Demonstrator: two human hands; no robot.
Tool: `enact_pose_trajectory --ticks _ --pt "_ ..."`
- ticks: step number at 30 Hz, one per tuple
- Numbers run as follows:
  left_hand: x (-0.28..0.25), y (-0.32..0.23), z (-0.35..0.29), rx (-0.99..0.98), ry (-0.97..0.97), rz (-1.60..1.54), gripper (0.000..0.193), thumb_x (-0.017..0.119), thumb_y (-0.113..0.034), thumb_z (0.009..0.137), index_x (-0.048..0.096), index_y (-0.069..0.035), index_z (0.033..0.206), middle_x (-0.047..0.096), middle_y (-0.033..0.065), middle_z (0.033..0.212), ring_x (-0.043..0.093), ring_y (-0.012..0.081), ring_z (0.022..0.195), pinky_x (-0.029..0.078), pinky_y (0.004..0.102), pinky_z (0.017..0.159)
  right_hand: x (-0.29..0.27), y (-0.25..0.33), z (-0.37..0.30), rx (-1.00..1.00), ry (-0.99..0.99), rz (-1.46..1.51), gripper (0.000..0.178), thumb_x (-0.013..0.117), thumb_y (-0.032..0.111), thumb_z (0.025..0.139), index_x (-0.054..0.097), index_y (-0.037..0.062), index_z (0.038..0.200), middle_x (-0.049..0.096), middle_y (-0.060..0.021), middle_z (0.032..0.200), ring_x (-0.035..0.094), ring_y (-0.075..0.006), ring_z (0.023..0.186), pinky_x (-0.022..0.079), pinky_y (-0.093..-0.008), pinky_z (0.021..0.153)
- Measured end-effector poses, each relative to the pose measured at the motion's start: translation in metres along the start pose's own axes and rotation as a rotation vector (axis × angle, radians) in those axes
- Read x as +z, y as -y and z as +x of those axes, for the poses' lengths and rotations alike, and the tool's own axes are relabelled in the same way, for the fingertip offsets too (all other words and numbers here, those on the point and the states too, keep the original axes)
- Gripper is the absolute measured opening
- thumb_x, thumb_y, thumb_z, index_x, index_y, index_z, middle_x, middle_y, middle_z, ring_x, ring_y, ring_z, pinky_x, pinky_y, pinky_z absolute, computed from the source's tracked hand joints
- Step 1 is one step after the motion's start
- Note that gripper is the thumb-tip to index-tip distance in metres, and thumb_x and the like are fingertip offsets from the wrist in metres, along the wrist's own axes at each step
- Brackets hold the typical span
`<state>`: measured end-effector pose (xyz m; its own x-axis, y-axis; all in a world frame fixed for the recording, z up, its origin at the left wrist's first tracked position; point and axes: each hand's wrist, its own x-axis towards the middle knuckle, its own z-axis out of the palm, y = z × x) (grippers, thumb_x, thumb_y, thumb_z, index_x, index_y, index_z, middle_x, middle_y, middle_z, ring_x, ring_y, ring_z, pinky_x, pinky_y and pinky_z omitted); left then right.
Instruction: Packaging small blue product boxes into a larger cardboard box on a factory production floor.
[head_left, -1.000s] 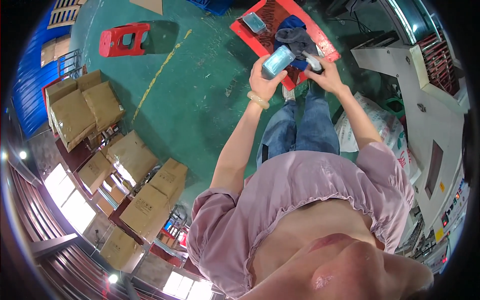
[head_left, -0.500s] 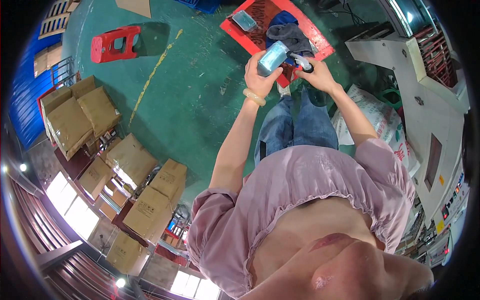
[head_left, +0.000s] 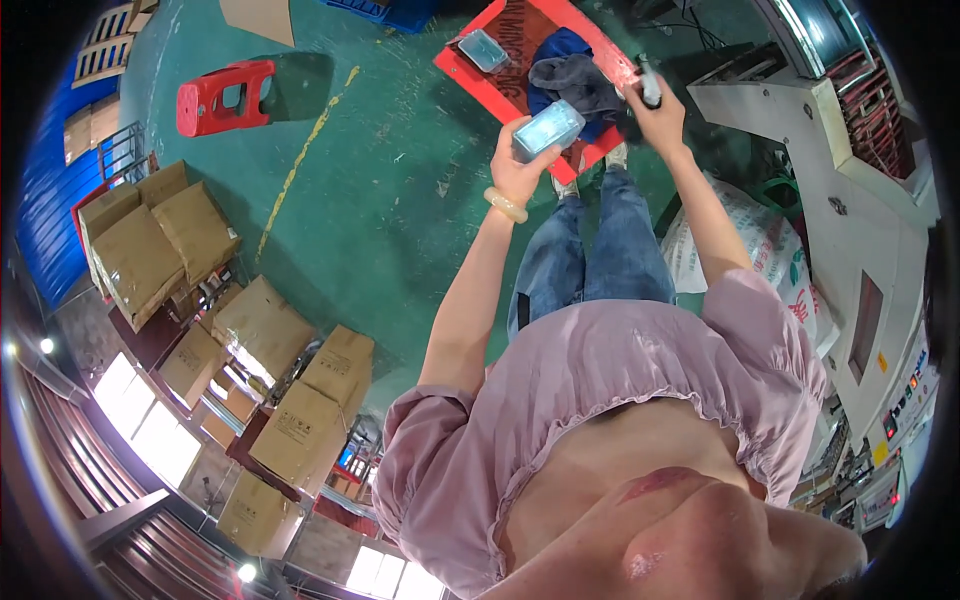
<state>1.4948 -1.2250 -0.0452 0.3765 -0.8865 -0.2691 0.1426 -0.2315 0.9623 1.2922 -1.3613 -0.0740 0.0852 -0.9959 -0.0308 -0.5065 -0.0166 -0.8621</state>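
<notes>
My left hand [head_left: 517, 172] is wrapped round a clear, bluish rectangular plastic box [head_left: 550, 131], holding it tilted over the near edge of a red-rimmed table [head_left: 462, 82]. Off to the right, my right hand [head_left: 661, 123] grips a small white and black tool [head_left: 650, 88] whose exact kind I cannot make out. The tool and the box are well apart. On the tabletop, a similar clear box [head_left: 484, 51] lies at the left. Beside it are a crumpled grey cloth [head_left: 578, 82] and a blue cloth [head_left: 562, 44].
A red plastic stool [head_left: 224, 97] stands on the green floor at the left. Stacked cardboard boxes [head_left: 150, 240] line the far left. White printed sacks [head_left: 770, 250] and a light grey machine [head_left: 860, 230] are close on my right.
My right hand has moved up and right with the tool, away from the plastic box. My left hand has lowered slightly, and the box in it has tipped flatter.
</notes>
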Motion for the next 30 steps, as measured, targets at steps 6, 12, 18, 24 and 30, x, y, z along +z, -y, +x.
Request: enact_pose_trajectory --ticks 6,12,18,24,30 --pt "-0.005 0.015 -0.003 -0.177 -0.055 -0.189 0.051 0.072 -0.001 0.071 0.047 -0.005 0.115 0.058 0.0056 0.103 0.056 0.0142 0.094 0.046 0.0282 0.081 0.008 -0.061 0.021 -0.052 -0.138 0.057 0.062 0.077 0.033 0.069 0.053 -0.0004 0.115 0.06 -0.0138 0.103 0.058 -0.0211 0.094 0.045 -0.0298 0.082" --pt "-0.011 0.037 -0.011 -0.233 -0.123 -0.163 0.052 0.073 0.001 0.069 0.048 -0.006 0.114 0.058 0.0044 0.102 0.056 0.0137 0.093 0.046 0.0269 0.08 0.013 -0.092 -0.023 -0.008 -0.227 -0.063 0.091 0.086 0.033 0.055 0.039 -0.0044 0.124 0.048 -0.0148 0.112 0.048 -0.0229 0.103 0.04 -0.0323 0.089" --pt "-0.015 0.052 -0.014 -0.244 -0.152 -0.199 0.053 0.074 0.001 0.068 0.049 -0.006 0.114 0.059 0.0039 0.101 0.057 0.014 0.093 0.046 0.0275 0.081 0.031 -0.066 -0.046 0.191 -0.399 -0.052 0.09 0.084 0.037 0.056 0.04 0.003 0.127 0.044 -0.0187 0.114 0.047 -0.026 0.101 0.042 -0.0349 0.086" --pt "-0.016 0.056 -0.012 -0.244 -0.132 -0.171 0.054 0.075 -0.001 0.067 0.049 -0.007 0.114 0.057 0.0041 0.102 0.056 0.0138 0.093 0.046 0.0274 0.08 0.015 -0.057 0.019 -0.248 -0.103 -0.183 0.066 0.076 0.031 0.068 0.047 0.0083 0.123 0.054 -0.0127 0.112 0.052 -0.0261 0.107 0.044 -0.0345 0.087" --pt "-0.011 0.055 -0.016 -0.236 -0.139 -0.187 0.055 0.075 0.001 0.067 0.049 -0.006 0.116 0.058 0.0048 0.103 0.056 0.0144 0.095 0.046 0.0277 0.081 0.016 -0.072 0.022 -0.07 -0.068 -0.154 0.073 0.075 0.038 0.067 0.046 -0.0007 0.121 0.057 -0.0163 0.103 0.055 -0.0263 0.098 0.043 -0.0349 0.085"
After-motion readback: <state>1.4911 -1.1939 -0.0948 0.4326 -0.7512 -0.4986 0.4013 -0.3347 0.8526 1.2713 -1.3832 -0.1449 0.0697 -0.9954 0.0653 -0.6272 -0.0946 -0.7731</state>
